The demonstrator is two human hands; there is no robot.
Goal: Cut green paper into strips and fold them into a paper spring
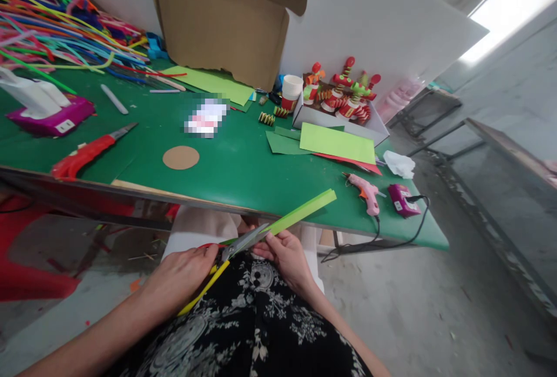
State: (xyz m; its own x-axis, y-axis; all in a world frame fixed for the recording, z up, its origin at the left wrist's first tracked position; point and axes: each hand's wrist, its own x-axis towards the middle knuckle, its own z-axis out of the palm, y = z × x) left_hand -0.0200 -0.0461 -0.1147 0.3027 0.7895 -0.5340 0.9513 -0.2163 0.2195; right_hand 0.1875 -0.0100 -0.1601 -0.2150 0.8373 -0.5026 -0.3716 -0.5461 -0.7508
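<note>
My left hand is closed on scissors with yellow handles, above my lap at the table's front edge. The blades point to the upper right and lie at the near end of a light green paper strip; whether they are cutting into it I cannot tell. My right hand pinches that end of the strip between thumb and fingers. The strip looks folded or layered, and its far end reaches over the green tabletop.
A cardboard disc and red-handled utility knife lie left. A pink glue gun with a trailing cord lies right, near a purple power block. Behind are paper sheets, a box of cup figures and coloured pipe cleaners.
</note>
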